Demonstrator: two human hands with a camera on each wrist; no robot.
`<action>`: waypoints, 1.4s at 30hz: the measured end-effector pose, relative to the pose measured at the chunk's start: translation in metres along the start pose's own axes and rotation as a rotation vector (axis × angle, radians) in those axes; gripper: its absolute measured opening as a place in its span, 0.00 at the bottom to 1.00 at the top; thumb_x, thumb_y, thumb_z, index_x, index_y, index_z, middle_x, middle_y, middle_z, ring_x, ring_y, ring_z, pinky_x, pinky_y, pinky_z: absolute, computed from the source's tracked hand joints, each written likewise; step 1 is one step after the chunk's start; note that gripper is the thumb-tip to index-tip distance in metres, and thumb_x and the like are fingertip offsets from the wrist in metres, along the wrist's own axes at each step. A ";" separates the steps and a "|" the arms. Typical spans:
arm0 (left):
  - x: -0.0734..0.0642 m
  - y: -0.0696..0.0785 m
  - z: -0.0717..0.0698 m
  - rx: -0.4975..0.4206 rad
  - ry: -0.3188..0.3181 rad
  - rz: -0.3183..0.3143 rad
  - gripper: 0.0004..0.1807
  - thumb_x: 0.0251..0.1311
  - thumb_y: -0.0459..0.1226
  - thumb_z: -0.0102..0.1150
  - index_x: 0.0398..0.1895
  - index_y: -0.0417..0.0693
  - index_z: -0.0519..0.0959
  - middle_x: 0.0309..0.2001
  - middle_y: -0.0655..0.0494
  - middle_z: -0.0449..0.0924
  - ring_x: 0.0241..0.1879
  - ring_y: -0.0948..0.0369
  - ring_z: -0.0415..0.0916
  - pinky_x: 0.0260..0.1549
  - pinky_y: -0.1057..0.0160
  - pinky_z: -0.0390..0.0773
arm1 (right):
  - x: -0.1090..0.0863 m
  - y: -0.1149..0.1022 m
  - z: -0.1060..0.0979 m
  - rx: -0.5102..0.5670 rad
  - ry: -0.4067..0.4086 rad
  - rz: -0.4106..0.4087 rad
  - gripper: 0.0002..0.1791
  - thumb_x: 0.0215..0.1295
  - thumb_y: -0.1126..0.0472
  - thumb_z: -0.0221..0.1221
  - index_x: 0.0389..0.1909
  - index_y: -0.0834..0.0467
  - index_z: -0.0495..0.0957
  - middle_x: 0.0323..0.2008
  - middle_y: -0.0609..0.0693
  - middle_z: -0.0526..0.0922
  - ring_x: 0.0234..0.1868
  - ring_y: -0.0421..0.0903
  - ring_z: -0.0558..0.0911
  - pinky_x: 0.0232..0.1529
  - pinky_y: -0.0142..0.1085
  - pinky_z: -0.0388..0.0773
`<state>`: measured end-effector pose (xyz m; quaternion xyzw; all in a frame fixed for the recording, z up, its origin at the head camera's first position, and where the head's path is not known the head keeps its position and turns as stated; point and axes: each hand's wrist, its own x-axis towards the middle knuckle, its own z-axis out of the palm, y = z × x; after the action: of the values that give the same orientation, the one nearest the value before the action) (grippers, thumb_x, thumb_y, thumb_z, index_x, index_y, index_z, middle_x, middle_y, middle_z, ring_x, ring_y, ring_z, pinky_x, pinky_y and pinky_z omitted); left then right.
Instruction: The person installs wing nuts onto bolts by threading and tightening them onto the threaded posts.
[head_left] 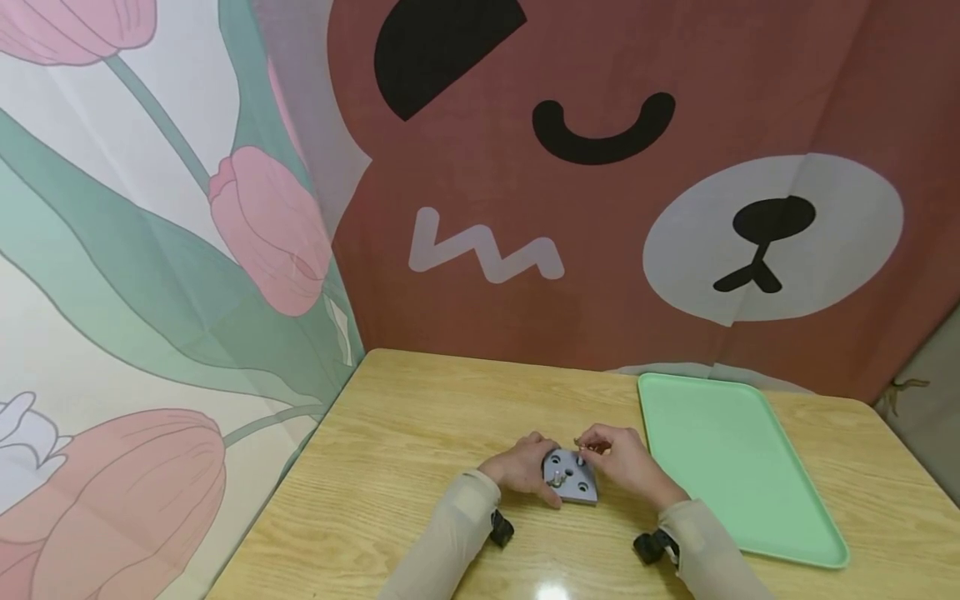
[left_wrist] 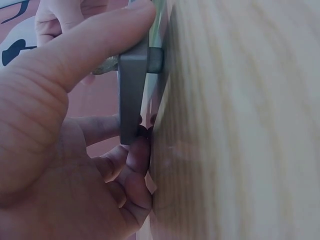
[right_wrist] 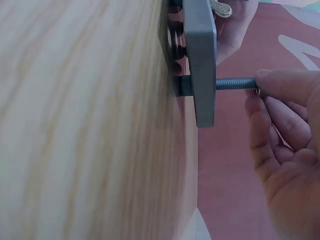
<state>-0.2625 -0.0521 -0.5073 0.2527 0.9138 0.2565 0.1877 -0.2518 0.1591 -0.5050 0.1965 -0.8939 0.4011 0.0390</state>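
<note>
A grey metal plate [head_left: 578,490] with several holes is held just above the table by my left hand [head_left: 525,468], thumb on the near side and fingers around the far side. Through the plate stands a threaded bolt [right_wrist: 235,84], its head on the table side. My right hand [head_left: 628,461] pinches a small brass-coloured wing nut [head_left: 578,443] at the bolt's tip; the fingertips mostly hide it. Another wing nut [head_left: 557,479] sits on a second bolt near my left thumb, and its rounded wing [right_wrist: 223,9] shows in the right wrist view.
To the right of my right hand lies a green tray [head_left: 735,467] on the wooden table [head_left: 405,433]. Printed cloth [head_left: 480,317] hangs along the table's back and left edges. A black camera mount is strapped at each wrist.
</note>
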 end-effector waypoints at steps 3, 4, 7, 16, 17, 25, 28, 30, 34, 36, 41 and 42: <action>0.000 0.000 0.000 -0.001 -0.002 0.001 0.42 0.38 0.49 0.77 0.60 0.54 0.70 0.42 0.64 0.64 0.39 0.66 0.61 0.36 0.67 0.67 | 0.000 0.002 0.001 0.026 0.008 0.006 0.06 0.58 0.65 0.65 0.36 0.54 0.85 0.35 0.43 0.84 0.34 0.38 0.79 0.36 0.35 0.76; 0.000 0.000 0.000 0.001 -0.004 0.001 0.42 0.38 0.50 0.77 0.60 0.54 0.70 0.42 0.64 0.64 0.39 0.66 0.61 0.36 0.67 0.67 | -0.001 0.002 0.002 0.033 0.012 0.005 0.05 0.58 0.65 0.65 0.35 0.54 0.85 0.35 0.44 0.84 0.34 0.38 0.80 0.36 0.35 0.76; -0.001 0.001 0.000 -0.002 -0.007 0.000 0.42 0.38 0.50 0.77 0.60 0.54 0.70 0.42 0.64 0.64 0.39 0.66 0.61 0.36 0.66 0.67 | -0.002 0.003 0.002 0.049 0.021 0.010 0.05 0.57 0.65 0.65 0.35 0.54 0.85 0.35 0.43 0.84 0.34 0.39 0.80 0.35 0.34 0.76; -0.002 0.000 0.001 -0.010 -0.012 -0.002 0.42 0.39 0.49 0.77 0.60 0.53 0.70 0.43 0.64 0.63 0.40 0.66 0.61 0.37 0.66 0.67 | -0.003 0.004 0.001 0.071 0.008 0.039 0.06 0.57 0.64 0.65 0.34 0.51 0.86 0.33 0.39 0.83 0.35 0.39 0.80 0.36 0.34 0.76; -0.002 0.000 0.000 -0.011 -0.012 -0.001 0.42 0.39 0.49 0.77 0.60 0.53 0.70 0.43 0.64 0.63 0.40 0.66 0.61 0.37 0.66 0.67 | -0.003 0.004 0.001 0.074 0.006 0.045 0.06 0.57 0.65 0.66 0.33 0.51 0.86 0.33 0.39 0.83 0.35 0.39 0.80 0.37 0.34 0.76; -0.002 0.001 -0.001 -0.004 -0.017 0.001 0.42 0.39 0.50 0.76 0.61 0.52 0.69 0.44 0.64 0.63 0.40 0.66 0.61 0.37 0.66 0.67 | -0.001 0.004 0.001 0.018 0.010 -0.022 0.02 0.56 0.62 0.67 0.31 0.53 0.85 0.32 0.39 0.82 0.32 0.37 0.79 0.35 0.34 0.76; -0.003 0.002 -0.001 -0.004 -0.017 0.001 0.42 0.39 0.49 0.77 0.61 0.52 0.69 0.44 0.63 0.64 0.40 0.66 0.61 0.37 0.66 0.67 | 0.000 0.003 0.001 -0.014 0.012 -0.071 0.02 0.56 0.61 0.67 0.30 0.54 0.84 0.32 0.38 0.82 0.31 0.35 0.78 0.34 0.34 0.76; -0.003 0.002 -0.001 -0.003 -0.016 0.002 0.42 0.39 0.49 0.77 0.61 0.52 0.69 0.44 0.63 0.64 0.40 0.66 0.61 0.38 0.67 0.67 | 0.000 0.003 0.001 -0.017 0.009 -0.080 0.02 0.56 0.62 0.67 0.31 0.54 0.84 0.32 0.39 0.82 0.32 0.35 0.78 0.34 0.34 0.76; -0.002 0.002 -0.001 -0.001 -0.015 0.002 0.43 0.39 0.49 0.77 0.61 0.52 0.69 0.44 0.63 0.64 0.40 0.66 0.61 0.38 0.67 0.67 | -0.001 0.002 0.001 -0.015 -0.001 -0.081 0.05 0.57 0.66 0.66 0.33 0.54 0.85 0.34 0.40 0.82 0.32 0.36 0.79 0.35 0.33 0.76; -0.001 0.002 -0.001 -0.003 -0.013 -0.002 0.43 0.38 0.49 0.77 0.61 0.52 0.69 0.44 0.63 0.64 0.40 0.66 0.61 0.38 0.67 0.67 | -0.002 0.001 0.000 -0.018 -0.003 -0.088 0.08 0.56 0.69 0.65 0.35 0.54 0.85 0.35 0.41 0.82 0.33 0.37 0.79 0.35 0.34 0.77; 0.000 0.001 -0.001 -0.005 -0.010 -0.009 0.42 0.38 0.49 0.77 0.60 0.53 0.70 0.43 0.63 0.64 0.41 0.66 0.61 0.39 0.66 0.67 | -0.004 0.001 -0.002 -0.032 0.000 -0.118 0.11 0.57 0.72 0.63 0.38 0.55 0.85 0.36 0.41 0.82 0.36 0.38 0.80 0.37 0.35 0.77; 0.000 0.001 -0.002 -0.006 -0.010 -0.008 0.42 0.38 0.49 0.78 0.60 0.53 0.70 0.43 0.63 0.64 0.41 0.66 0.61 0.39 0.66 0.67 | -0.004 0.001 -0.002 -0.035 0.002 -0.126 0.11 0.57 0.72 0.63 0.38 0.55 0.85 0.36 0.41 0.82 0.36 0.38 0.80 0.37 0.35 0.77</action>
<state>-0.2629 -0.0520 -0.5055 0.2497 0.9131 0.2571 0.1943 -0.2488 0.1623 -0.5047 0.2513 -0.8865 0.3824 0.0686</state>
